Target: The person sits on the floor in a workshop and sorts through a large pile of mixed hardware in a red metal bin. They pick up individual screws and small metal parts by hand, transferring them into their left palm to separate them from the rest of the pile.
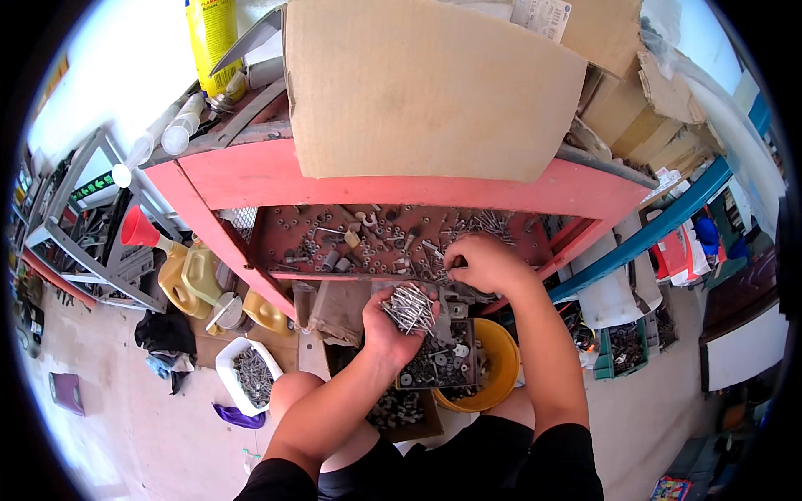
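My left hand (391, 341) is cupped palm up around a heap of silvery blind rivets (410, 309), just in front of the red metal shelf (401, 191). Over the shelf's right half, my right hand (482, 262) reaches in with curled fingers. Whether anything sits between those fingertips is hard to make out. Loose rivets (485, 224) lie behind that hand. Nuts, washers, bolts and sockets are scattered across the shelf tray (294, 225). A small tan block (352, 238) lies among them.
Below my hands stand an open box of washers and fasteners (438, 363) and a yellow bucket (501, 391). To the left are a white tub of rivets (229, 376), plastic jugs (175, 282) and a red funnel (139, 227). A cardboard flap (432, 87) hangs over the shelf's top edge.
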Motion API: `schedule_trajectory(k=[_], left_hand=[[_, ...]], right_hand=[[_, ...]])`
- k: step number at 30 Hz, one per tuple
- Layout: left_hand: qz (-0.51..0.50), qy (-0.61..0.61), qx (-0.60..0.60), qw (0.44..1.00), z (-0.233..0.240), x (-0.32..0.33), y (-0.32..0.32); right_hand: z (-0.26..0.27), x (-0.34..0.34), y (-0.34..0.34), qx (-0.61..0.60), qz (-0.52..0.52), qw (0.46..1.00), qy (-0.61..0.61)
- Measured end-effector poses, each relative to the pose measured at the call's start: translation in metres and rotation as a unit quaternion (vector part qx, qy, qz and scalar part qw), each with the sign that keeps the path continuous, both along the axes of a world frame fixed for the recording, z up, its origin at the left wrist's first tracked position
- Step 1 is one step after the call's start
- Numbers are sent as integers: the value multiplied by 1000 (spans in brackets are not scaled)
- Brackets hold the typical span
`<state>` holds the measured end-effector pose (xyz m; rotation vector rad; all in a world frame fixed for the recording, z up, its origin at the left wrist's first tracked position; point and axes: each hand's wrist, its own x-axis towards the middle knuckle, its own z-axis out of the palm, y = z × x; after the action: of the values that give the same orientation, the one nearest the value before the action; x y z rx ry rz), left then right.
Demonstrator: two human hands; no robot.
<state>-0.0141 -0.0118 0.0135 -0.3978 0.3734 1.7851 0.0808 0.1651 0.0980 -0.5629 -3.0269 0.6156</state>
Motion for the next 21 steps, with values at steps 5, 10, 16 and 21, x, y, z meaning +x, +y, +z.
schedule_trajectory(k=[5, 10, 16, 21], left_hand=[[1, -3, -2, 1000, 0, 2, 1], [2, -12, -4, 1000, 1, 0, -1], [2, -5, -4, 1000, 2, 1, -2], [1, -9, -11, 1000, 0, 2, -2]], right_hand=[[-13, 3, 6, 62, 35, 997, 0], [-14, -1, 4, 96, 16, 995, -17], [-10, 2, 3, 114, 29, 993, 13], [-10, 2, -2, 160, 23, 987, -23]])
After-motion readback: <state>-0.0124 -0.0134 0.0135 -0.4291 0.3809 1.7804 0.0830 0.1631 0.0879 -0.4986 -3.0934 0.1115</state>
